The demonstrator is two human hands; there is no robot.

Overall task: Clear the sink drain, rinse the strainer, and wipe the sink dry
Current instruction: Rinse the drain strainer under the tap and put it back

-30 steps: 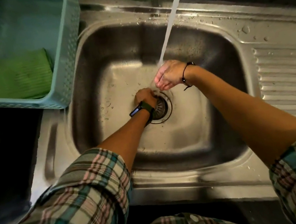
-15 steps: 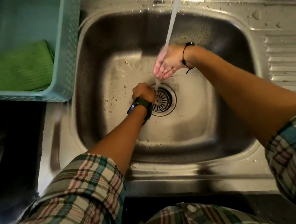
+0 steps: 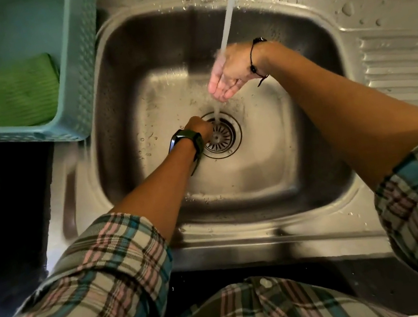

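Left hand (image 3: 199, 130) is curling onto the drain strainer (image 3: 222, 136); grip unclear. Right hand (image 3: 228, 74), relaxed above it, is deflecting the water stream (image 3: 228, 11); splashing may re-wet the sink (image 3: 313, 83).

Both bare forearms reach forward and down out of rolled plaid sleeves, the left one lower and nearer the middle. The left hand (image 3: 199, 128) is bent down at the wrist with its back to the camera – its fingers are hidden beneath it, so their pose cannot be told. The right hand (image 3: 228, 74) hangs higher and farther forward, palm turned up and left, fingers relaxed and lightly cupped – holding nothing.
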